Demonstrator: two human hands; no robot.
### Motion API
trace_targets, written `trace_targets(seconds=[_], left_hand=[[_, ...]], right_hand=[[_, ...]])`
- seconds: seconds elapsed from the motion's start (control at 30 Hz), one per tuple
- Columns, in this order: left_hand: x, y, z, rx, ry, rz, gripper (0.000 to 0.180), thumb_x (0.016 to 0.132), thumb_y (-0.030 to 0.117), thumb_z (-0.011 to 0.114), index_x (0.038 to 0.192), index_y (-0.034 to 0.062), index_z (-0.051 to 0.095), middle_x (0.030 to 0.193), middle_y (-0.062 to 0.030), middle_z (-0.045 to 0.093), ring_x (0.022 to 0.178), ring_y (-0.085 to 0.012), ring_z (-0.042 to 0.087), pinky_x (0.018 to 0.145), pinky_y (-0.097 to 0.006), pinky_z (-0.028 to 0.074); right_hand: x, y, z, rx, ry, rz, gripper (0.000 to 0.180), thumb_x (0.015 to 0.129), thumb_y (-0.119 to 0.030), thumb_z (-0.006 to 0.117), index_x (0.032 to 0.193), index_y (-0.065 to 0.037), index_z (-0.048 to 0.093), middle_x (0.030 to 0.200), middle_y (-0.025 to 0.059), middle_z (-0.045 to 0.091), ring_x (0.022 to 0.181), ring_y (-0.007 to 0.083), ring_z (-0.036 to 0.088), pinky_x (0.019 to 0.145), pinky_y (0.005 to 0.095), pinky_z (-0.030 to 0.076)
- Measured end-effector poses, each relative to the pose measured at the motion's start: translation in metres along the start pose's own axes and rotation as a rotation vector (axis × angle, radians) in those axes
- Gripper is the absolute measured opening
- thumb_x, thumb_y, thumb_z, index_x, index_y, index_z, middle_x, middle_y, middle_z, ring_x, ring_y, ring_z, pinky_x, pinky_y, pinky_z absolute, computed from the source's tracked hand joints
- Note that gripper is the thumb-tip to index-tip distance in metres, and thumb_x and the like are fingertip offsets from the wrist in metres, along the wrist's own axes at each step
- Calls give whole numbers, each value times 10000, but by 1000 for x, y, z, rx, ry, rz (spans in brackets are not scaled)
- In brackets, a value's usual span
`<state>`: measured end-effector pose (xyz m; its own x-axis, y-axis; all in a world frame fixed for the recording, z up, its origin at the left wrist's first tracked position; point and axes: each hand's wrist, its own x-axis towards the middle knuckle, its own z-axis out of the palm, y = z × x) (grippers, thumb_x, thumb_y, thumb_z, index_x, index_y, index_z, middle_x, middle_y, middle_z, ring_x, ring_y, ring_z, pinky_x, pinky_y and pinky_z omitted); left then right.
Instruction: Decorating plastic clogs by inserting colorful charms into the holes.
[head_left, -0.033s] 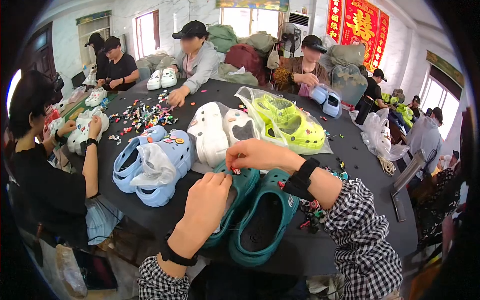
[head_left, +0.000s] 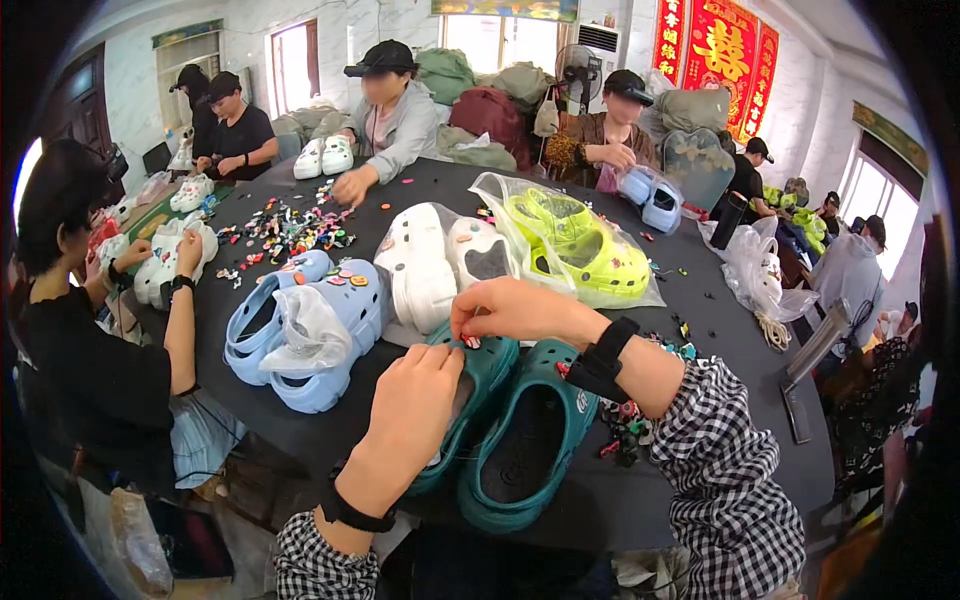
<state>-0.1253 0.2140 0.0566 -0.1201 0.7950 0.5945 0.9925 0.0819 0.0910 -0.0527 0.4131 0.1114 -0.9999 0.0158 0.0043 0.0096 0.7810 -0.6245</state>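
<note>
At a round, dark cloth-covered table [head_left: 560,520], a person's left hand [head_left: 415,400] grips the toe of one teal foam clog [head_left: 470,400], fingers curled over its smooth, rounded upper. The right hand [head_left: 510,308] pinches a small charm [head_left: 471,342] narrowly between thumb and fingertips, touching the same toe. A second teal clog [head_left: 525,450] lies just beside it at four o'clock, hollow side up. The pair sits at the table's near edge, at six o'clock. At ten o'clock rest two pale blue clogs [head_left: 300,330] under crumpled clear plastic; at twelve, two white clogs [head_left: 440,262]; at one o'clock, two lime-green clogs [head_left: 575,240] in a glossy bag. Loose coloured charms [head_left: 285,230] scatter farther off.
</note>
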Motion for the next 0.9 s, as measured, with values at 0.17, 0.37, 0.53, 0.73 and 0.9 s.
trace_targets(seconds=[0.17,0.37,0.53,0.73,0.9], left_hand=[[0,3,2,27,13,2,272,816,50,611,1074,17,687,1034,-106,699,954,-266,660,819,-367,543],[4,3,-3,4,-6,-30,262,814,46,612,1062,33,695,1011,-104,705,932,-263,668,781,-369,553],[0,3,-5,8,-12,-43,268,818,34,608,1072,47,690,996,-107,703,934,-263,667,777,-371,553],[3,0,-9,8,-102,-65,288,832,28,596,1111,42,666,1005,-93,688,963,-269,652,775,-379,550],[3,-3,-9,-73,-24,-8,255,851,38,592,1089,44,683,1015,-85,682,966,-281,646,793,-391,543]], right_hand=[[4,8,10,-12,63,-15,108,871,-90,663,954,-22,677,862,80,684,815,174,654,740,319,513],[3,11,5,-55,21,-13,127,888,-115,671,958,-9,680,845,71,706,811,158,663,738,310,515],[0,18,2,61,8,10,134,847,-138,700,897,-14,711,836,102,729,793,188,686,716,322,525],[4,3,2,42,-14,116,124,906,-139,666,930,-18,682,856,66,708,798,131,647,730,284,504],[2,13,10,36,115,-42,133,830,-115,704,894,1,691,830,121,724,772,205,694,699,330,530]])
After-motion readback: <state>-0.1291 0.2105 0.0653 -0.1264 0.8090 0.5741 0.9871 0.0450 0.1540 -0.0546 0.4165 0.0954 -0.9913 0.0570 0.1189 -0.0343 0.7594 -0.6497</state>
